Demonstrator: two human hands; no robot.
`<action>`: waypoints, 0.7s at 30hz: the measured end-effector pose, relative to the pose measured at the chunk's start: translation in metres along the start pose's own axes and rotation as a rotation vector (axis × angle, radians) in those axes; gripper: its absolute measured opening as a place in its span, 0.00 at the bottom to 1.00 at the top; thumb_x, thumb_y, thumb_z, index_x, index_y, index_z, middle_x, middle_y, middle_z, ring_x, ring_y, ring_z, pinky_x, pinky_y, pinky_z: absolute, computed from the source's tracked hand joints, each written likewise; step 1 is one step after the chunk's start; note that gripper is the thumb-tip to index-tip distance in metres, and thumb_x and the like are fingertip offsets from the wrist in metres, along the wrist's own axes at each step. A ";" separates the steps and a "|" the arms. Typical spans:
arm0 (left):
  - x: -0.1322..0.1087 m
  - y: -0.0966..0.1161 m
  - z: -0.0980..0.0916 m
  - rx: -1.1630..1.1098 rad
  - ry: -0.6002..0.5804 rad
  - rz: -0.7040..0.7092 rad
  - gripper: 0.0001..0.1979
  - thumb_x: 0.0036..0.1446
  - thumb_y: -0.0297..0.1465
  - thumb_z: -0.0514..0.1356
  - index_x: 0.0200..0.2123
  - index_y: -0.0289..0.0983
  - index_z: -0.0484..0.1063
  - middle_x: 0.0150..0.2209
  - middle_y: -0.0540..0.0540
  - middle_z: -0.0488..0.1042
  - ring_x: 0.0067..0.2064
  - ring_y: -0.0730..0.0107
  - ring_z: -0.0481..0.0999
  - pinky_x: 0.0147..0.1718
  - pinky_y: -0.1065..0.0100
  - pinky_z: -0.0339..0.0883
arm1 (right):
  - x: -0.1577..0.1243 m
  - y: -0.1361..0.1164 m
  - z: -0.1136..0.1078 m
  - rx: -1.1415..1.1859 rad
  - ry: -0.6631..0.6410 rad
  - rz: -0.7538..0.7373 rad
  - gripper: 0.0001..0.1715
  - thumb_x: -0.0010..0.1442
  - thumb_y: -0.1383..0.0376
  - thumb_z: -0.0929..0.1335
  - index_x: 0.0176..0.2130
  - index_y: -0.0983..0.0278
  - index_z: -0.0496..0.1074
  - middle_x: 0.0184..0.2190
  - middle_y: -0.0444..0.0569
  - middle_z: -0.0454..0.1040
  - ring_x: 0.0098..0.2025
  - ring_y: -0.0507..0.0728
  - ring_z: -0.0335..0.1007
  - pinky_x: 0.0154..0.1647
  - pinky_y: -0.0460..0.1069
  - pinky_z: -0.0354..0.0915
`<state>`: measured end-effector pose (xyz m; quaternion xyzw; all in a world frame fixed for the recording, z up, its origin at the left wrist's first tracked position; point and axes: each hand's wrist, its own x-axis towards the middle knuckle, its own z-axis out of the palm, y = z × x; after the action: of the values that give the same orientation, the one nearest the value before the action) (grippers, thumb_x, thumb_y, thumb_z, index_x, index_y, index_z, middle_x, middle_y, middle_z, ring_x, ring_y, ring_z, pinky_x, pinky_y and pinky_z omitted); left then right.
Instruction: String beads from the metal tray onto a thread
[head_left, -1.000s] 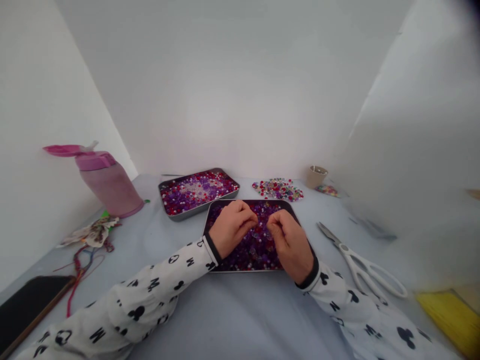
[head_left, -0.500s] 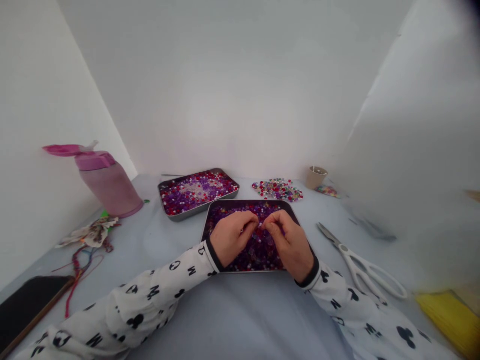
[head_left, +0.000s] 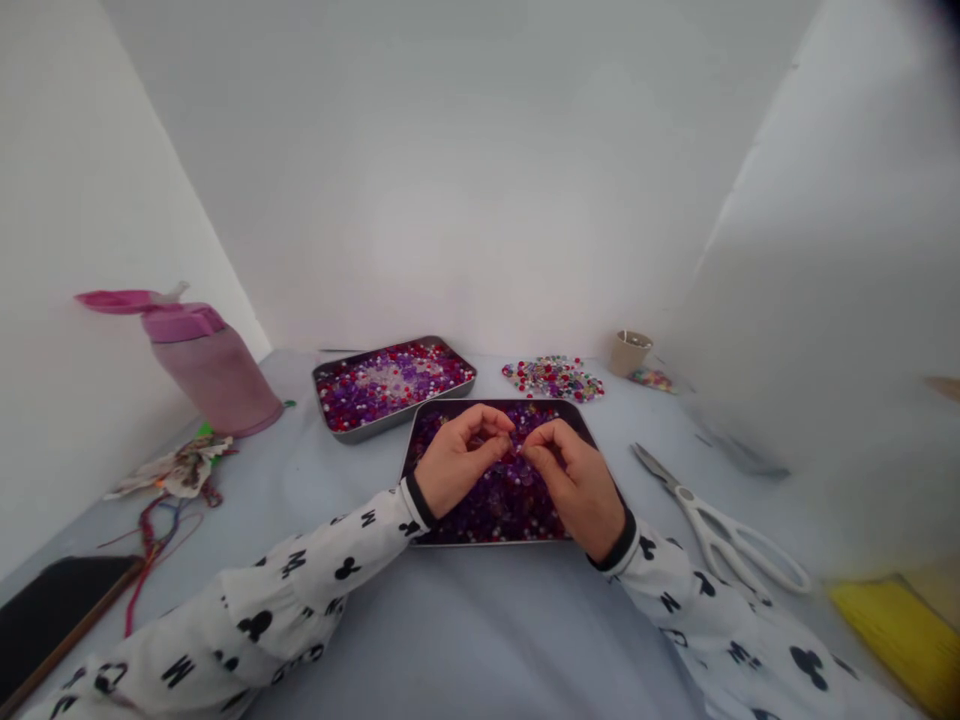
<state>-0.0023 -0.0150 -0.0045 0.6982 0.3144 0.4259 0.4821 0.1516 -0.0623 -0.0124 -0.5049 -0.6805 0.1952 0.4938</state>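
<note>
Left hand [head_left: 459,472] and right hand [head_left: 577,490] held low over a metal tray [head_left: 487,544], both curled, with the fingertips [head_left: 511,426] drawn together and nearly meeting above the middle of the tray. Whether a bead is pinched between them cannot be told from this view. Purple and red beads [head_left: 480,510] fill the tray, which lies on the tabletop [head_left: 480,640] directly below the hands. Just behind it, a second metal tray [head_left: 405,418] holds red and purple beads around a paler centre. To the right lie a small heap of mixed beads [head_left: 553,378], a beige cup [head_left: 628,352] and white-handled scissors [head_left: 720,535]; to the left stand a pink water bottle [head_left: 214,375] with its lid open and a dark phone [head_left: 60,620]. Close fingertip work with the wrists near the rim appears well suited to such small, loose beads; wide movements could scatter them.
</note>
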 end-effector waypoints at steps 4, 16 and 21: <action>0.000 0.001 0.000 -0.053 0.024 -0.007 0.13 0.52 0.30 0.58 0.42 0.35 0.62 0.30 0.50 0.70 0.31 0.76 0.69 0.32 0.73 0.61 | 0.000 -0.001 0.001 0.013 -0.012 -0.008 0.05 0.58 0.69 0.62 0.30 0.63 0.64 0.23 0.41 0.64 0.25 0.50 0.58 0.28 0.45 0.55; 0.003 -0.004 -0.003 -0.238 0.157 -0.188 0.21 0.42 0.30 0.66 0.32 0.37 0.53 0.25 0.53 0.73 0.25 0.78 0.71 0.27 0.74 0.60 | -0.001 -0.004 0.000 -0.008 -0.041 -0.045 0.04 0.55 0.69 0.63 0.30 0.63 0.67 0.26 0.42 0.67 0.29 0.51 0.62 0.32 0.46 0.58; 0.004 -0.006 -0.004 -0.262 0.102 -0.237 0.16 0.42 0.31 0.66 0.33 0.34 0.63 0.25 0.51 0.72 0.27 0.77 0.71 0.30 0.73 0.62 | -0.001 -0.004 0.000 0.000 -0.050 -0.036 0.03 0.55 0.69 0.63 0.30 0.63 0.67 0.25 0.42 0.67 0.27 0.51 0.61 0.30 0.45 0.57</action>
<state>-0.0044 -0.0085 -0.0083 0.5647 0.3604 0.4384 0.5992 0.1497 -0.0647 -0.0099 -0.4875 -0.7017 0.1990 0.4800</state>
